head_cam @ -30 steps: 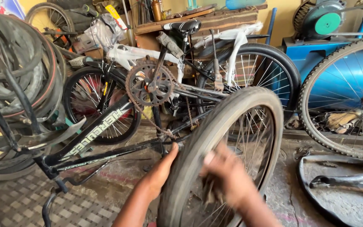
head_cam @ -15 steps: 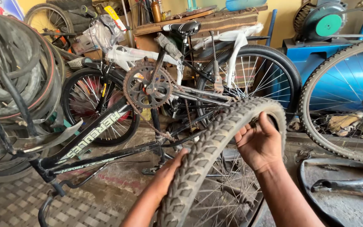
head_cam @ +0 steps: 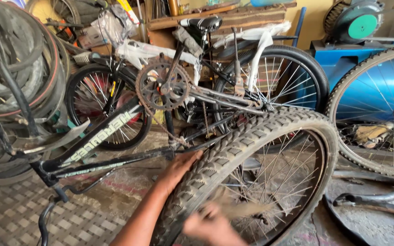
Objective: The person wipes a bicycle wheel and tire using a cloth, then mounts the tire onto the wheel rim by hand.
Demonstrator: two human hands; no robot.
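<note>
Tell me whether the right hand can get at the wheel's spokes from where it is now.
Probably yes. The right hand is already low at the knobby tyre, blurred, right by the spokes, with nothing between them. The left hand rests on the tyre's other side and does not block it.

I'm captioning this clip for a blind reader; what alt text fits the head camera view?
A person's left hand presses the knobby tyre of a spoked bicycle wheel while the blurred right hand works at its lower side. Behind lies an upturned black bicycle frame with its rusty chainring, among other wheels and stacked tyres.
</note>
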